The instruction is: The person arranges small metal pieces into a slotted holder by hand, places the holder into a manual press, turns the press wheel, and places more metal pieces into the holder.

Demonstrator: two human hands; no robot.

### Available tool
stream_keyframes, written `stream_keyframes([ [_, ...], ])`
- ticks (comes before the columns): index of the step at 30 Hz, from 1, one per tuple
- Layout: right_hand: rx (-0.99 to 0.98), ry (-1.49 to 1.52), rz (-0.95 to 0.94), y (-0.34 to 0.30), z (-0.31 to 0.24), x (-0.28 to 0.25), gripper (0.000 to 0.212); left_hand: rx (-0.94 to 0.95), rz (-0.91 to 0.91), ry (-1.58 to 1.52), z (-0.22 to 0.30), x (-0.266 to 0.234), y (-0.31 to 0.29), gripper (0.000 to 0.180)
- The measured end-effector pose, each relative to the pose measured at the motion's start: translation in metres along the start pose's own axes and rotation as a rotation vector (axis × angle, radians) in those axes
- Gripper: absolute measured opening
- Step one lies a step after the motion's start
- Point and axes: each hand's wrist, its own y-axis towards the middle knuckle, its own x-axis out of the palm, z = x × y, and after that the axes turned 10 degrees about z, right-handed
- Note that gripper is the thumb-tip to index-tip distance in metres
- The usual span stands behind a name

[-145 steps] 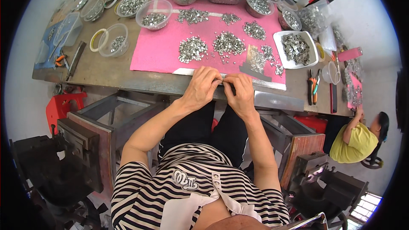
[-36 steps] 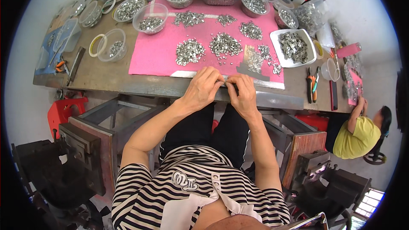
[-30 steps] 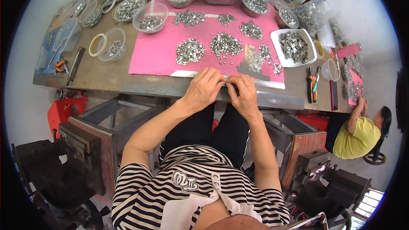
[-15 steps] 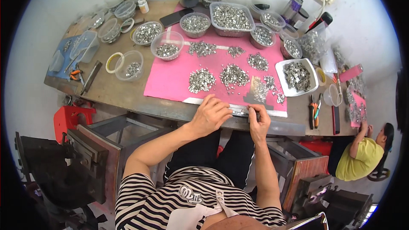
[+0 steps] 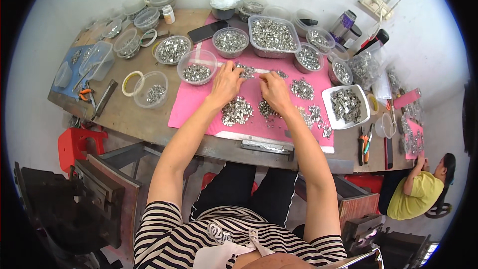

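Both my arms stretch forward over a pink mat (image 5: 194, 104). My left hand (image 5: 227, 84) is at a pile of small silvery metal pieces (image 5: 245, 71), its fingers bent together at the pile's edge. My right hand (image 5: 275, 90) has curled fingers between that pile and a smaller heap (image 5: 282, 73); whatever they pinch is too small to make out. Nearer me lie two larger piles: one of shiny metal bits (image 5: 237, 111) by my left wrist, another (image 5: 268, 109) partly under my right hand. A metal bar-shaped fixture (image 5: 266, 147) rests along the table's front edge.
Clear tubs of metal parts (image 5: 196, 72) line the mat's far side, around a large square tub (image 5: 272, 35). A white tray (image 5: 366, 104) and pliers (image 5: 366, 144) are on the right. More pliers (image 5: 87, 94) lie left. A person in yellow (image 5: 416, 194) sits far right.
Both hands have left the metal fixture at the table's front edge and moved forward to the piles on the mat. The fixture now lies on the edge with no hand on it.
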Motion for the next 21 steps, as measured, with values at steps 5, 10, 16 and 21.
stream_keyframes([
  [5, -0.011, -0.226, -0.103, 0.016, -0.007, 0.029, 0.014, -0.017, 0.032, -0.116, -0.006, 0.005, 0.005, 0.01],
  [10, 0.014, -0.165, -0.104, 0.02, 0.001, 0.032, 0.013, -0.091, 0.008, -0.227, -0.008, 0.005, 0.009, 0.005],
  [16, -0.02, -0.214, -0.12, 0.021, -0.008, 0.034, 0.012, 0.03, 0.134, -0.212, -0.016, 0.01, 0.014, 0.008],
  [21, -0.022, -0.183, -0.065, 0.016, -0.005, 0.032, 0.013, -0.045, 0.119, -0.24, -0.012, 0.008, 0.011, 0.008],
])
